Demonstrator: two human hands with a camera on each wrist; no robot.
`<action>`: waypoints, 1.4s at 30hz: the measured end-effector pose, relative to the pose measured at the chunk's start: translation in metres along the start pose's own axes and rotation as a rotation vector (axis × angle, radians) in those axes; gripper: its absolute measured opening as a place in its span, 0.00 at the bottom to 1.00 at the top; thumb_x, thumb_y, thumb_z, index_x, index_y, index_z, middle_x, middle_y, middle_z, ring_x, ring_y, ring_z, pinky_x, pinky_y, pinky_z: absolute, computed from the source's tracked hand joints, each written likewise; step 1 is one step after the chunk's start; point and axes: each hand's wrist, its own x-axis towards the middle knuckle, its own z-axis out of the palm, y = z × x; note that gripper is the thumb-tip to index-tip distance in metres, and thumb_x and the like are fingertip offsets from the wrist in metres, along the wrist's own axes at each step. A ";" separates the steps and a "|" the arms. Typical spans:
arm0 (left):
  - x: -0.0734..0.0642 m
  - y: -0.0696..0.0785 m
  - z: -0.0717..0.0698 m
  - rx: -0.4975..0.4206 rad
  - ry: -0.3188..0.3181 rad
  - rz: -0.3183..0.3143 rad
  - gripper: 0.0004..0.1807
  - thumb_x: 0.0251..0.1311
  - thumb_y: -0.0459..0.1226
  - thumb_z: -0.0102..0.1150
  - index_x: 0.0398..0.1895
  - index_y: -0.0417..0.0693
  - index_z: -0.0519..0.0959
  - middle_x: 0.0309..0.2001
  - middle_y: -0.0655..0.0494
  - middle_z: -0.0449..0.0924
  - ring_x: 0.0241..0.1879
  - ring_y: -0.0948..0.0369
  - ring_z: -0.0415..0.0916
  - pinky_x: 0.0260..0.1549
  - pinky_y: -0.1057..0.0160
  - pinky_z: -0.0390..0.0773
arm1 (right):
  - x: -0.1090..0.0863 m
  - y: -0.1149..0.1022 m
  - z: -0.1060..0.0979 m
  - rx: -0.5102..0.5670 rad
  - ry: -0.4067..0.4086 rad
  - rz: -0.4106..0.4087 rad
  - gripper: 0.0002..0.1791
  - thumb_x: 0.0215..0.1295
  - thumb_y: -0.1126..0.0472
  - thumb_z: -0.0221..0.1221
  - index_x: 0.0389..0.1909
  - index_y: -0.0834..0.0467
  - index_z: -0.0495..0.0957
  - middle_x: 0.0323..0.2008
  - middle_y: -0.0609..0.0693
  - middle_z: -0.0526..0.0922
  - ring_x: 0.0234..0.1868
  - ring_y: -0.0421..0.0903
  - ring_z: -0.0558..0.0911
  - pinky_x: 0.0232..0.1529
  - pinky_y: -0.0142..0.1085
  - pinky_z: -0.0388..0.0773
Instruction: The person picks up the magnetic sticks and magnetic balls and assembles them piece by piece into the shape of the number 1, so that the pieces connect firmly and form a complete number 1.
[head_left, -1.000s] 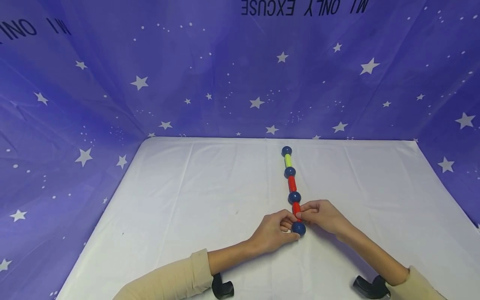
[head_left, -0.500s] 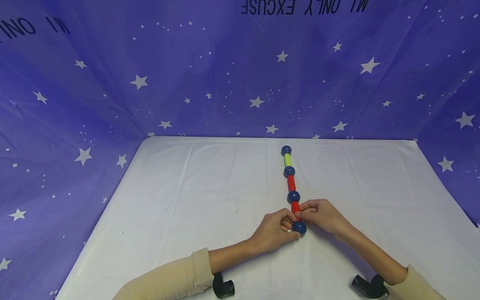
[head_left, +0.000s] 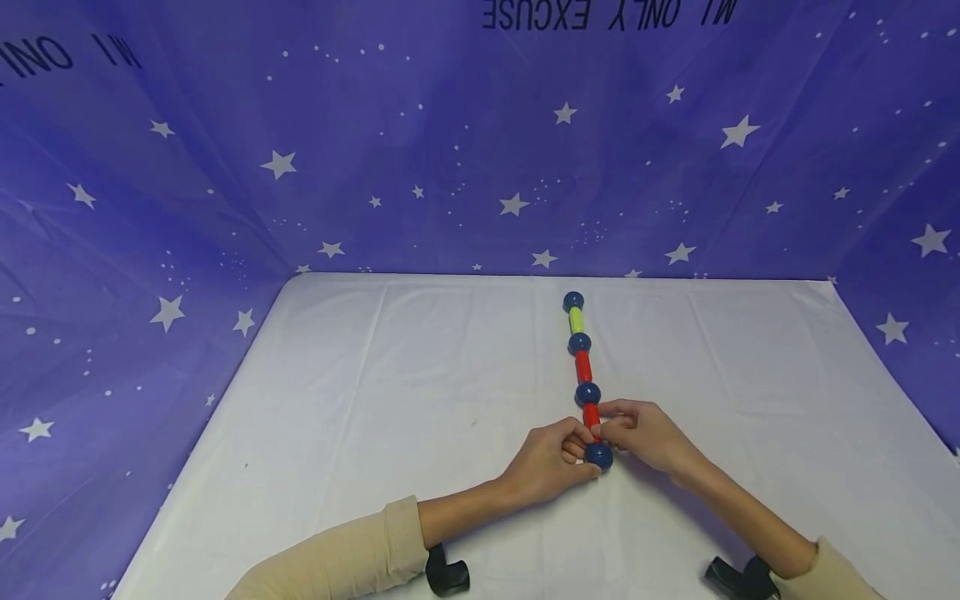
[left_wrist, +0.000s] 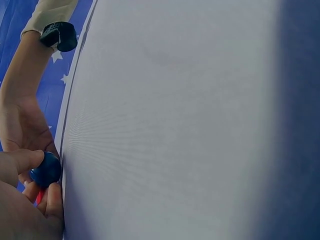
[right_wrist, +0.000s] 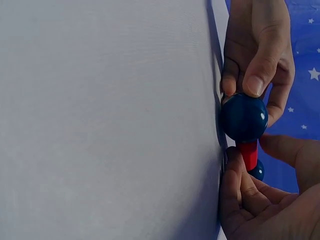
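Observation:
A straight chain of dark blue balls and short coloured sticks lies on the white table, running away from me. Its nearest ball point(head_left: 598, 456) is held between the thumb and fingers of my left hand point(head_left: 547, 467). Just beyond it, my right hand point(head_left: 648, 433) pinches the nearest red stick point(head_left: 592, 417) from the right side. In the right wrist view, this red stick point(right_wrist: 247, 155) meets the ball point(right_wrist: 245, 117), with fingers around both. Farther along come another blue ball point(head_left: 588, 394), a second red stick point(head_left: 583, 367), a third ball point(head_left: 579, 343), a yellow-green stick point(head_left: 576, 321) and the end ball point(head_left: 573, 301).
A white cloth covers the table point(head_left: 420, 358). Behind and beside it hangs a purple-blue curtain point(head_left: 450, 150) with white stars and lettering. Black wrist devices point(head_left: 447, 575) show beneath both forearms near the front.
The hands keep their places on the near end. The chain has shifted only very slightly, and the right index finger looks a little straighter than before.

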 end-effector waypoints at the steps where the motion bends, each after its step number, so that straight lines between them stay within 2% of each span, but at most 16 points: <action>1: 0.000 0.000 0.000 -0.003 -0.001 -0.001 0.16 0.51 0.26 0.73 0.42 0.40 0.79 0.34 0.57 0.82 0.32 0.71 0.77 0.36 0.74 0.79 | 0.000 0.001 0.000 -0.002 -0.001 -0.008 0.27 0.67 0.59 0.62 0.62 0.70 0.72 0.29 0.49 0.84 0.32 0.47 0.76 0.30 0.34 0.72; 11: -0.001 0.000 -0.001 -0.024 -0.006 -0.023 0.15 0.52 0.26 0.73 0.42 0.40 0.79 0.33 0.58 0.82 0.31 0.71 0.77 0.35 0.74 0.79 | -0.003 -0.001 0.002 0.010 -0.006 -0.038 0.25 0.67 0.62 0.61 0.61 0.70 0.73 0.28 0.49 0.83 0.31 0.46 0.74 0.28 0.33 0.69; 22: -0.002 -0.001 -0.003 -0.040 0.002 -0.027 0.15 0.51 0.25 0.73 0.42 0.38 0.79 0.34 0.56 0.83 0.31 0.71 0.78 0.35 0.73 0.80 | -0.002 -0.003 0.004 0.001 0.014 -0.051 0.24 0.66 0.62 0.62 0.59 0.71 0.74 0.23 0.48 0.78 0.24 0.43 0.69 0.23 0.31 0.64; 25: -0.002 -0.001 -0.004 -0.039 0.004 -0.026 0.15 0.51 0.25 0.73 0.42 0.39 0.79 0.34 0.56 0.83 0.31 0.70 0.78 0.35 0.73 0.80 | -0.001 -0.003 0.005 -0.003 0.019 -0.060 0.23 0.66 0.62 0.63 0.58 0.71 0.75 0.24 0.48 0.80 0.25 0.44 0.70 0.24 0.32 0.65; 32: -0.003 0.001 -0.007 -0.044 0.013 -0.038 0.15 0.51 0.26 0.73 0.41 0.39 0.79 0.34 0.55 0.83 0.32 0.69 0.79 0.35 0.73 0.80 | 0.000 -0.003 0.006 -0.007 0.021 -0.066 0.22 0.67 0.60 0.63 0.56 0.70 0.78 0.34 0.51 0.87 0.33 0.46 0.75 0.30 0.34 0.70; 42: -0.007 -0.001 -0.012 -0.073 0.016 -0.045 0.15 0.52 0.25 0.72 0.42 0.39 0.79 0.36 0.54 0.84 0.34 0.68 0.81 0.37 0.72 0.80 | 0.004 -0.006 0.011 -0.014 0.021 -0.074 0.21 0.66 0.60 0.64 0.55 0.69 0.78 0.34 0.50 0.87 0.32 0.46 0.75 0.29 0.34 0.69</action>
